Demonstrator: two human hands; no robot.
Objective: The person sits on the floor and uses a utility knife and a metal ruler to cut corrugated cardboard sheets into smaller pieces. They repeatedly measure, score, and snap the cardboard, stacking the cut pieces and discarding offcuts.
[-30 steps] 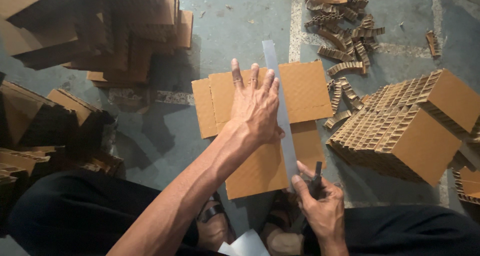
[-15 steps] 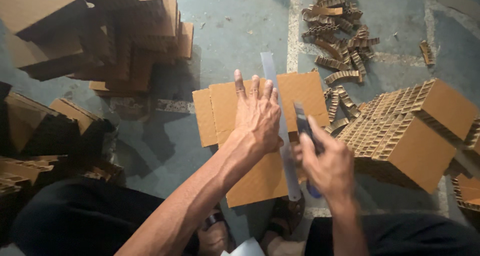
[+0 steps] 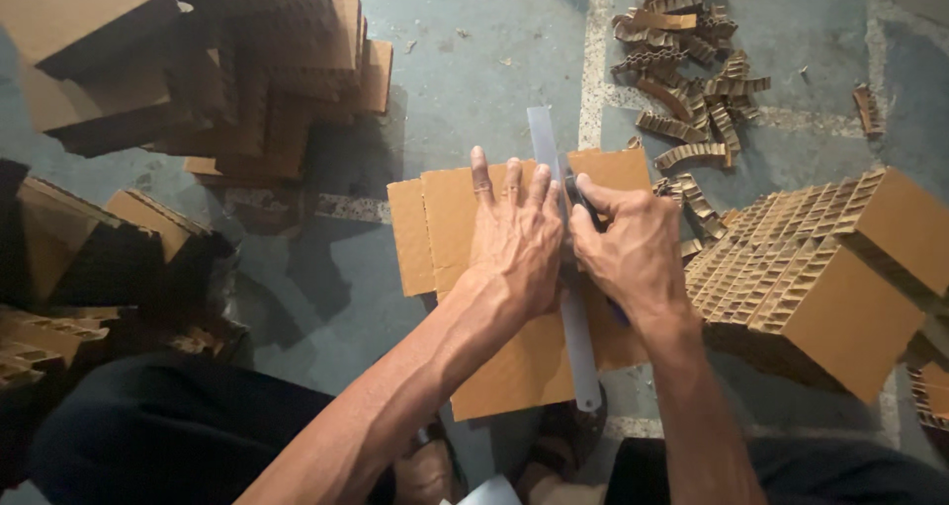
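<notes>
Two hands are set close together over a stack of flat cardboard sheets [image 3: 514, 367] lying on the concrete floor [image 3: 465, 80], near the middle of the scene. The left hand [image 3: 516, 243] is spread flat, fingers [image 3: 481, 179] extended and pressed down on the sheets and against the left edge of a long grey ruler [image 3: 563, 297], which runs from near to far across the stack. The right hand [image 3: 633, 253] is closed in a fist around a dark-handled knife [image 3: 585, 207], held just right of the ruler; the blade tip is hidden by the fingers.

The cardboard is judged light and fairly stiff, yet easily creased and apt to slide on smooth concrete, so flat pressure from above is better suited than an edge grip. Honeycomb cardboard blocks [image 3: 820, 268] lie to the right, cut strips [image 3: 692, 100] far right, and stacked cardboard pieces [image 3: 198, 70] far left.
</notes>
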